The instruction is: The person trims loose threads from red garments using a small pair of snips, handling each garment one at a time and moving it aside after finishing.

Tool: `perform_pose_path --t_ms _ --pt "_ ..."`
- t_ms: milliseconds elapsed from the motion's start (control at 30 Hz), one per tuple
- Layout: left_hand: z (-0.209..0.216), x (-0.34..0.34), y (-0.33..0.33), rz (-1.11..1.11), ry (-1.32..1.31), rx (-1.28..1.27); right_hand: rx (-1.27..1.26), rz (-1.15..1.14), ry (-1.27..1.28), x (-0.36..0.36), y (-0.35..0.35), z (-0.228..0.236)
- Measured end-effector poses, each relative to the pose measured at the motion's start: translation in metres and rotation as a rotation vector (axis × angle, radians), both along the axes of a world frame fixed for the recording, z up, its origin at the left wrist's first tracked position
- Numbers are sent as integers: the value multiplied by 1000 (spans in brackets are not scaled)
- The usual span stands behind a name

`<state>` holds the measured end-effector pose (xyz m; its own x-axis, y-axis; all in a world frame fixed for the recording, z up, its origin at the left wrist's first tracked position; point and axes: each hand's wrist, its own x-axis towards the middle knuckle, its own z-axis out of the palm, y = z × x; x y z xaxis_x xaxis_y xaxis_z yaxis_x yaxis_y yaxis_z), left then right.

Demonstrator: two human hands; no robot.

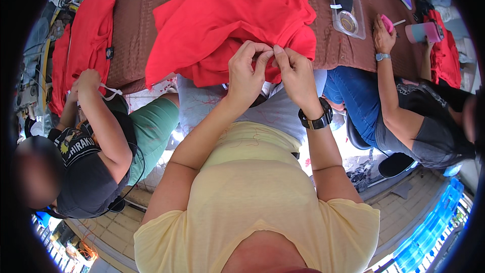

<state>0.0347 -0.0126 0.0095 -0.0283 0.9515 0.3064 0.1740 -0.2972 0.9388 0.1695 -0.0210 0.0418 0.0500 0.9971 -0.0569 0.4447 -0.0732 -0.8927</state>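
Note:
In front of me a red garment [217,25] lies bunched on the brown-covered table, its near edge hanging over toward my lap. My left hand [247,71] and my right hand [294,73] meet above that near edge, fingertips almost touching. Thumb and forefinger are pinched together on both hands. Whatever sits between the fingertips is too small to make out. A dark wristwatch [317,116] is on my right wrist.
More red cloth [91,35] lies at the left, where a seated person [101,136] handles it. On the right another person [404,116] holds a pink item [387,24]. A clear plastic box [353,20] stands on the brown table cover [326,50]. Loose threads lie on my lap.

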Motion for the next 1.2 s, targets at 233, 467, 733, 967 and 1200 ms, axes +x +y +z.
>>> perform_pose_path --t_ms 233,467,733,967,1200 --pt "-2 -41 5 -393 302 -25 -175 28 97 19 -3 9" --pt "7 -38 45 75 425 457 259 -181 222 -5 7 -8" --pt "3 -41 46 -30 199 263 300 -177 313 4 21 -21" --pt "17 -32 39 28 197 314 306 -159 284 1 17 -13" --pt "7 -28 48 -99 68 155 293 -162 266 4 15 -19"
